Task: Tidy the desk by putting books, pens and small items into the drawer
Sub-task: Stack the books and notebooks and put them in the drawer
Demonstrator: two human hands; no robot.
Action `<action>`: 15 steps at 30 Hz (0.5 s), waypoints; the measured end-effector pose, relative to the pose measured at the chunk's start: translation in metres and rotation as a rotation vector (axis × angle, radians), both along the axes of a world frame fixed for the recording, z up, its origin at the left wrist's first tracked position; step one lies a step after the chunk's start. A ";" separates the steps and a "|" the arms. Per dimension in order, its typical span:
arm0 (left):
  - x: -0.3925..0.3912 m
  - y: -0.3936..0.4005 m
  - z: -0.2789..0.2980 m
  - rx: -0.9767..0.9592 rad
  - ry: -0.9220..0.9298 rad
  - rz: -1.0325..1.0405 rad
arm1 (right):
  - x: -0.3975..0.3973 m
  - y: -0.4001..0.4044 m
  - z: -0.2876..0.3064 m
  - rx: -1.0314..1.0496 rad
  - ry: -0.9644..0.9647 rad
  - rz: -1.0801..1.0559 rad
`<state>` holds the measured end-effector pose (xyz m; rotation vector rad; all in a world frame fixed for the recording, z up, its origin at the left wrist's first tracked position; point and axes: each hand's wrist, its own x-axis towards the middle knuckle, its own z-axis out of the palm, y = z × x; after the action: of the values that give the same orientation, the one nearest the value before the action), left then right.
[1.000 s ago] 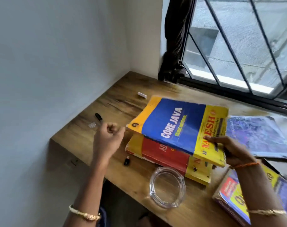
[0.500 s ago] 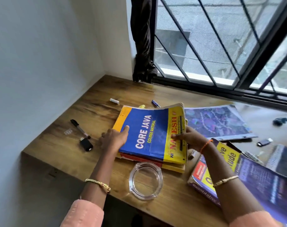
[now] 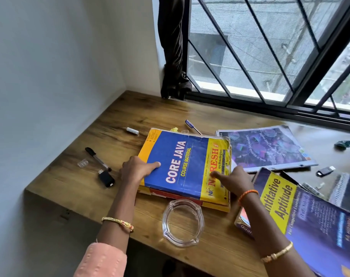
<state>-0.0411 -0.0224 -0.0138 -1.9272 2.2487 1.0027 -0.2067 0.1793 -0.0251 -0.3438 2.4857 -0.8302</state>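
The Core Java book (image 3: 182, 166) lies flat on a red-and-yellow book (image 3: 170, 194), mid-desk (image 3: 90, 186), just beyond the glass ashtray (image 3: 182, 222). The left hand (image 3: 135, 172) grasps the book's left edge, thumb on the cover, fingers curled at the side. The right hand (image 3: 233, 179) rests near its right edge with the thumb pressed on the cover; whether its fingers wrap the edge cannot be told. The thick paperbacks look heavy and floppy, with glossy covers, so holding both long edges from underneath seems safest.
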 end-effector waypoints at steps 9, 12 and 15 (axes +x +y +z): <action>0.002 -0.013 0.001 0.200 0.208 0.042 | -0.018 -0.006 0.006 -0.123 -0.152 -0.095; 0.002 -0.017 0.014 0.309 0.278 0.066 | -0.024 -0.009 0.010 -0.180 -0.219 -0.152; 0.003 -0.029 0.016 0.390 0.362 0.051 | -0.027 -0.012 0.012 -0.216 -0.292 -0.155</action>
<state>-0.0377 -0.0518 0.0022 -1.7522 1.9532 1.7659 -0.2341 0.1672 -0.0130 -0.0930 2.1762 -1.1297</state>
